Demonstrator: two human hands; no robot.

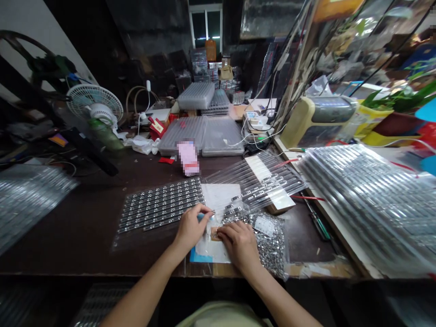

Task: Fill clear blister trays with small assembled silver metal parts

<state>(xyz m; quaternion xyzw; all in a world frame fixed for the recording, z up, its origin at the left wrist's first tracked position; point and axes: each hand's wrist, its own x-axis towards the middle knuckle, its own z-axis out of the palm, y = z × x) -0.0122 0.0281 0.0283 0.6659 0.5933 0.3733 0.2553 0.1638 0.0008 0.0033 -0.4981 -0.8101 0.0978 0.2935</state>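
My left hand [193,225] is closed in a pinch above a white sheet [223,193], with a tiny dark bit at its fingertips that is too small to name. My right hand [241,244] has its fingers drawn together on a small orange-brown piece [215,233]; whatever they pinch there is hidden. Beside and under the right hand lies a clear bag of small shiny metal parts [272,247]. Left of the hands is a clear ribbed tray [161,204] filled with rows of dark and silver metal parts. Another ribbed tray [259,177], partly filled, rests at a slant behind the right hand.
Stacked clear trays [368,204] cover the right side, near a green-handled screwdriver [320,225]. More trays [30,200] lie at far left. Behind are a white fan [95,104], closed clear boxes [223,136], a pink packet [188,158] and a beige machine [320,120].
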